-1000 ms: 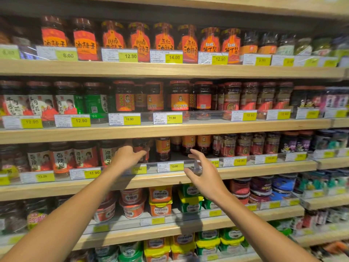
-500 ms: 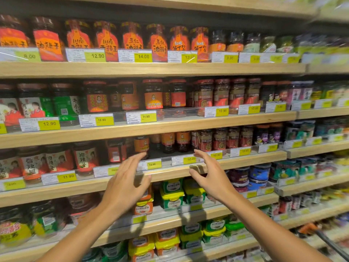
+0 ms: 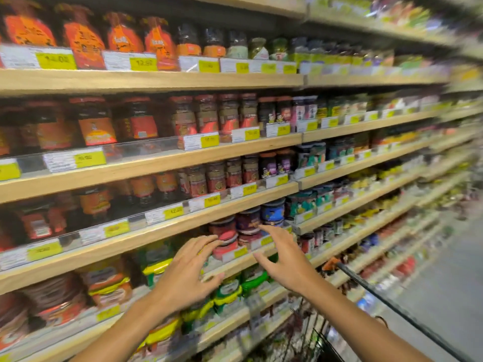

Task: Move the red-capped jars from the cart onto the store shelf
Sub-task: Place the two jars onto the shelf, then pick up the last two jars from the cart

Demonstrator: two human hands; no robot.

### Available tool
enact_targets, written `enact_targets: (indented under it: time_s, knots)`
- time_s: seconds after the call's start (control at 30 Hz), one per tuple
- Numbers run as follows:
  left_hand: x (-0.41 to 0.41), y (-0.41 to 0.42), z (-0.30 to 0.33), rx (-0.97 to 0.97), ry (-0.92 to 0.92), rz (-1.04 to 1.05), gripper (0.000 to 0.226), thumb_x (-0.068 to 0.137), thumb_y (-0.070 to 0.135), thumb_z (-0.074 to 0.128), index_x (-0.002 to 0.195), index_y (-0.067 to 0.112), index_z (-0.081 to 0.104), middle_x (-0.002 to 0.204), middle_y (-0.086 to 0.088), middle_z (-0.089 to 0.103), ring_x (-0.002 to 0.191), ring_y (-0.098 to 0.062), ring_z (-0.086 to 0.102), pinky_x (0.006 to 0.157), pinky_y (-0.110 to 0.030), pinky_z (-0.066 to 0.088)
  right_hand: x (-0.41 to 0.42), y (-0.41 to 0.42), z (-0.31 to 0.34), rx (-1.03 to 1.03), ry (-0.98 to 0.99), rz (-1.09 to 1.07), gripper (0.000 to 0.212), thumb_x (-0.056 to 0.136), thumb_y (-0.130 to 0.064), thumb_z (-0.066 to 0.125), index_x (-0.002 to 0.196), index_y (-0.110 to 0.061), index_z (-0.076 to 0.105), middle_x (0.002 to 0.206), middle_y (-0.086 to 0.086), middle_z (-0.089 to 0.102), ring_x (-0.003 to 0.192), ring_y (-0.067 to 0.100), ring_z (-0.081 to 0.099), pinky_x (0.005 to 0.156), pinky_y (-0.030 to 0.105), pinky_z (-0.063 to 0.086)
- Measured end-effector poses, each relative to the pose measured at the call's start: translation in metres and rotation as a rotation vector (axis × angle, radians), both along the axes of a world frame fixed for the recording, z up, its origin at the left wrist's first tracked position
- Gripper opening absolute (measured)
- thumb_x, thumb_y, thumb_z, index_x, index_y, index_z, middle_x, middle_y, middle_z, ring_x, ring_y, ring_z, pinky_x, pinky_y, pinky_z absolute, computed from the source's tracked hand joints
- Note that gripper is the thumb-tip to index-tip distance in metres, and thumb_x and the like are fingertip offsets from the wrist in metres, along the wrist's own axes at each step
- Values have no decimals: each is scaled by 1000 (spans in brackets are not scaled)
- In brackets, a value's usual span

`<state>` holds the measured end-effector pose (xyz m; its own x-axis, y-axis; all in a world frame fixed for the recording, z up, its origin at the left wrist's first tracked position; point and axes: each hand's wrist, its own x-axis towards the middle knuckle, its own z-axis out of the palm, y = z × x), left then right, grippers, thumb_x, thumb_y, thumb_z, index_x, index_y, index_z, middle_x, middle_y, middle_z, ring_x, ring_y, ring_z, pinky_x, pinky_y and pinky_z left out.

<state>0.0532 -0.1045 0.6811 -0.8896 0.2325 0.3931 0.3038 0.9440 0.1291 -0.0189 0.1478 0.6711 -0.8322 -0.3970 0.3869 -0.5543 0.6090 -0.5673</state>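
Head view: both hands, left (image 3: 187, 276) and right (image 3: 286, 259), are held spread and empty before the shelf (image 3: 156, 229), while the cart (image 3: 371, 296) (its jars unseen, blurred) lies below-right of it, nearer the right hand.

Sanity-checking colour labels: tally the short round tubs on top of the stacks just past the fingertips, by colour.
Red tub: 1
Dark purple tub: 1
Blue tub: 1
Total: 3
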Motion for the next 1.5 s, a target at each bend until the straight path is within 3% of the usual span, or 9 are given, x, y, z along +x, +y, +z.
enact_targets:
  time_s: [0.3,0.47,0.6,0.77,0.97,1.1,1.2,1.37,1.5]
  knots:
    - [-34,62,-41,-53,-138,-198,72,89,67,46,151,35,31,156,13,30,146,-11,26,117,-28,20,26,73,-42,6,-27,-165,64,97,-50,56,152,-30,31,156,-11,31,146,8,20,119,32,24]
    - [-51,87,-69,-70,-244,-302,76,86,72,37,151,34,30,158,12,27,147,-13,24,121,-37,23,44,93,-68,60,-109,-291,65,97,-51,54,153,-28,31,158,-6,30,147,14,21,117,33,24]
    - [-66,98,-97,-83,-291,-383,74,90,66,47,153,32,29,159,9,27,147,-16,24,120,-36,19,55,99,-92,96,-181,-385,66,96,-49,58,153,-25,33,157,-1,35,147,19,24,116,37,26]
    - [-81,98,-136,-89,-387,-502,87,81,76,27,154,30,25,161,7,24,149,-19,21,123,-42,17,65,93,-130,123,-302,-499,68,94,-46,60,152,-21,35,155,2,37,145,23,29,117,38,28]
    - [-98,91,-201,-35,-507,-610,72,93,59,50,154,29,27,162,6,22,150,-18,18,122,-38,15,78,79,-186,148,-437,-610,68,93,-44,62,151,-19,37,154,5,41,143,25,31,117,38,26]
    - [-100,91,-248,-46,-581,-626,71,94,56,52,155,27,27,161,6,24,149,-16,19,120,-32,13,92,74,-235,141,-545,-645,68,92,-46,62,150,-19,39,148,4,46,140,24,36,115,37,31]
    - [-100,93,-287,-48,-674,-627,73,94,54,51,155,23,27,161,4,24,150,-16,19,123,-34,13,94,74,-271,130,-629,-636,70,94,-44,62,153,-20,33,156,3,37,145,21,27,118,34,23]
    - [-110,93,-346,34,-718,-559,76,84,51,58,147,12,43,151,-3,43,141,-21,37,121,-39,28,77,80,-332,100,-756,-601,74,94,-43,62,156,-21,27,159,3,31,148,19,21,118,32,19]
    - [-117,97,-386,46,-795,-471,81,91,58,44,157,15,22,162,-1,20,151,-22,15,120,-33,10,54,84,-382,59,-859,-575,77,94,-39,65,156,-20,25,160,5,29,149,21,21,120,35,23]
